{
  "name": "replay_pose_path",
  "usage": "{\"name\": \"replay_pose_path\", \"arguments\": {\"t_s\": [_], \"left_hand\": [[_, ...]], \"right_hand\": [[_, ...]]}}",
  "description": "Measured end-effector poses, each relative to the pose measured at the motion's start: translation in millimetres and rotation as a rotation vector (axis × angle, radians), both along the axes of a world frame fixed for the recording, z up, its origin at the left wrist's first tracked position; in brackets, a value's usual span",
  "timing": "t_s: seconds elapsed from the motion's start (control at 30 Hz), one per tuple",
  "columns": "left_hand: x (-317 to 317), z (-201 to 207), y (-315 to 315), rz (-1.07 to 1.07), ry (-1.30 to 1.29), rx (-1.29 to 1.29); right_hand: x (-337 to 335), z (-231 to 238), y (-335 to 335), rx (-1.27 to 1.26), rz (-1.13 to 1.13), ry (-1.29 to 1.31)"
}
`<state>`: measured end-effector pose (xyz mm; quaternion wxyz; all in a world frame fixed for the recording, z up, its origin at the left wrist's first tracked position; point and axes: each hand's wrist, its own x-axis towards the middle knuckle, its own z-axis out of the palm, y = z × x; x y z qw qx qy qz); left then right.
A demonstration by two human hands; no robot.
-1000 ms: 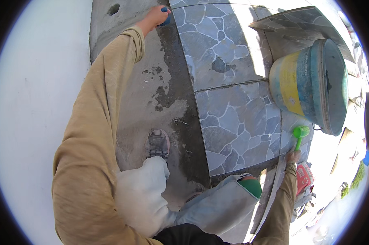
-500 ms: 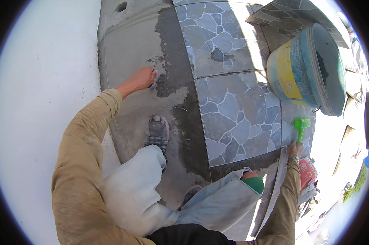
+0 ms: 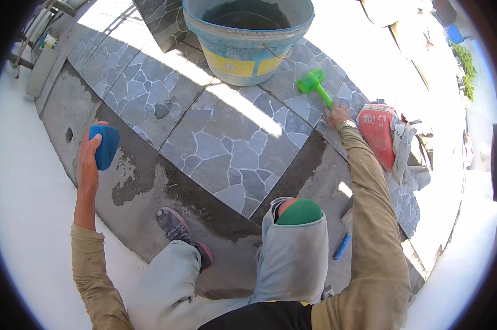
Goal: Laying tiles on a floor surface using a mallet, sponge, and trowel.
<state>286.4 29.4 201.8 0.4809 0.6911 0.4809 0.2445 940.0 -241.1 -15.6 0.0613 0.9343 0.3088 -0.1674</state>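
In my raised left hand (image 3: 88, 151) is a blue sponge (image 3: 106, 147), the thumb across its face and the fingers behind it. Below and around it lies grey concrete, wet and dark in patches along the tile edge. My right hand (image 3: 339, 115) closes round the handle end of a bright green mallet (image 3: 313, 81), whose head rests on the stone-patterned tiles (image 3: 221, 148). A red and white bag (image 3: 377, 132) stands just right of that hand.
A blue bucket (image 3: 235, 66) with a yellow band and grey contents stands on the tiles. Behind it a loose tile (image 3: 165, 22) leans. A blue-handled tool (image 3: 342, 246) lies beside my knee. White walling (image 3: 23, 192) borders the left.
My view has turned to the right. My left hand has come up off the wet concrete, bringing the sponge into plain sight. The right hand stays on the mallet handle.
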Motion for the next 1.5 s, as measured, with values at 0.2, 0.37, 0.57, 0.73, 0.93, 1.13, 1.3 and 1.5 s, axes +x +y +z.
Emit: {"name": "replay_pose_path", "arguments": {"t_s": [0.2,0.37,0.57,0.73,0.93,1.13,1.3,1.5], "left_hand": [[171.2,92.0,-3.6,-0.339,-0.185,0.282],[329.5,108.4,44.6,-0.570,0.210,0.690],[488.9,54.3,92.2,-0.960,1.038,0.362],[547.5,-3.7,112.4,-0.894,1.134,0.211],[546.5,-70.5,131.0,-0.844,1.056,0.102],[525.0,-88.2,140.4,-0.814,0.894,-0.160],[501.1,-10.7,150.9,-0.543,0.205,-0.692],[400.1,84.0,149.1,-0.772,-0.665,-0.912]], "right_hand": [[-16.3,25.9,3.9,0.064,-0.131,0.062],[-13.6,30.0,16.4,0.060,-0.329,0.203],[-2.5,19.2,12.5,0.035,-0.337,0.173],[-0.2,14.2,7.2,0.063,-0.341,0.167],[1.8,18.3,7.2,0.089,-0.334,0.164],[1.8,22.4,9.3,0.091,-0.327,0.179],[1.1,23.0,12.6,0.042,-0.327,0.187],[4.3,7.4,14.2,-0.011,-0.278,0.161]]}}
